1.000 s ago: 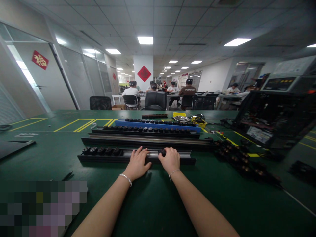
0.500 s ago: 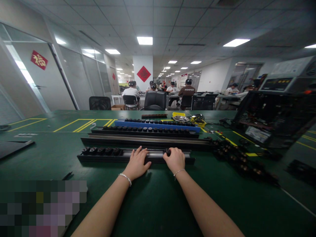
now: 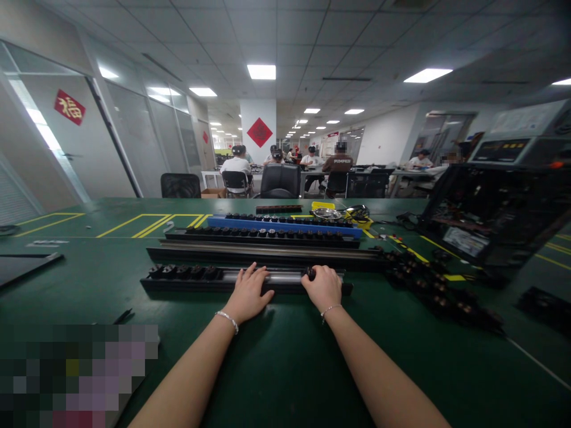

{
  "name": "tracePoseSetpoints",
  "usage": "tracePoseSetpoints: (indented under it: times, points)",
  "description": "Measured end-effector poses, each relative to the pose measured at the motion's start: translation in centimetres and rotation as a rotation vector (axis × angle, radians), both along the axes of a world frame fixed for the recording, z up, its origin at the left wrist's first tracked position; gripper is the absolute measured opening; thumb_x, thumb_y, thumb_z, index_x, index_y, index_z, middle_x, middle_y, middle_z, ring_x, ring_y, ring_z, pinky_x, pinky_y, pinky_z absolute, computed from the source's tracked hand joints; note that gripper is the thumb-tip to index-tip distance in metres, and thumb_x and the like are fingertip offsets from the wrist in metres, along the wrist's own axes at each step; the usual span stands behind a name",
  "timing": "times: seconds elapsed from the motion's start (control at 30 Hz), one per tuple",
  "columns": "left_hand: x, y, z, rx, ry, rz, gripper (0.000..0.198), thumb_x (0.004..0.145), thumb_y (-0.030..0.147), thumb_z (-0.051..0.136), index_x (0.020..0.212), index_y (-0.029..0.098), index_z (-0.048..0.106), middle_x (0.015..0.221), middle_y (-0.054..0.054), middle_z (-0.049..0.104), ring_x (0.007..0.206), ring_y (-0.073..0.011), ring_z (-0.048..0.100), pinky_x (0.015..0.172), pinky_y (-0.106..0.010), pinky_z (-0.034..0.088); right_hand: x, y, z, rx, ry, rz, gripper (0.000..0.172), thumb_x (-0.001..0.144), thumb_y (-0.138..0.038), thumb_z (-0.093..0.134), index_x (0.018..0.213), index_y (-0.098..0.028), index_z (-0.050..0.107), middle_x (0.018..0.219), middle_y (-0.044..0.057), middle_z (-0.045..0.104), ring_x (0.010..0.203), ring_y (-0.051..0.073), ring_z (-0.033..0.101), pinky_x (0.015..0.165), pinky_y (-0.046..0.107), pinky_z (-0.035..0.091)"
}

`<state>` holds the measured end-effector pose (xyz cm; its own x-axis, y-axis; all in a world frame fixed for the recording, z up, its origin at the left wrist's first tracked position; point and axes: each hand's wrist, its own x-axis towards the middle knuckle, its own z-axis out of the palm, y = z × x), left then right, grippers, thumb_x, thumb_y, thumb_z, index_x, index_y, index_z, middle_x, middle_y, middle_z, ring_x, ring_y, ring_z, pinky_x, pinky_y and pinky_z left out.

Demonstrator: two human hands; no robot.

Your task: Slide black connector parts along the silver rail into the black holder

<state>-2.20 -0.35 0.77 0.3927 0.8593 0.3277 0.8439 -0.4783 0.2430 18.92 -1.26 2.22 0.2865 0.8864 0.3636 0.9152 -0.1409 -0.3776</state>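
A black channel rail (image 3: 187, 285) with a silvery inner strip lies crosswise in front of me. Several black modules (image 3: 182, 271) sit side by side in its left end. My left hand (image 3: 250, 291) rests on the rail's middle, fingers spread over the strip and thumb out to the right. Near the right end, my right hand (image 3: 325, 288) is closed on a small black module (image 3: 309, 273), mostly covered by the fingers, at the level of the rail. Whether that module touches the strip is hidden.
Behind lie a longer black rail (image 3: 267, 252), a rail filled with black modules (image 3: 241, 233) and a blue rail (image 3: 285, 226). Loose black modules (image 3: 428, 279) are heaped at right, near an open black machine (image 3: 473, 220). A metal dish (image 3: 327, 213) stands farther back.
My right hand has slid a little to the right along the rail with the black module. My left hand has stayed in place.
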Motion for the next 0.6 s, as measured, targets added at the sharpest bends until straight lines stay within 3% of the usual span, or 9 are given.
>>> tracePoseSetpoints:
  times: [0.6]
  points:
    - [-0.1, 0.1, -0.1, -0.005, -0.004, -0.001, 0.044, 0.079, 0.042, 0.047, 0.119, 0.024, 0.047, 0.136, -0.005, 0.044, 0.134, -0.0262, 0.019, 0.108, -0.053, 0.012, 4.0, -0.5, -0.8, 0.024, -0.018, -0.100, 0.031, 0.076, -0.035, 0.046, 0.096, -0.018, 0.063, 0.095, 0.009, 0.060, 0.093, 0.022, 0.050, 0.083, 0.033, 0.033]
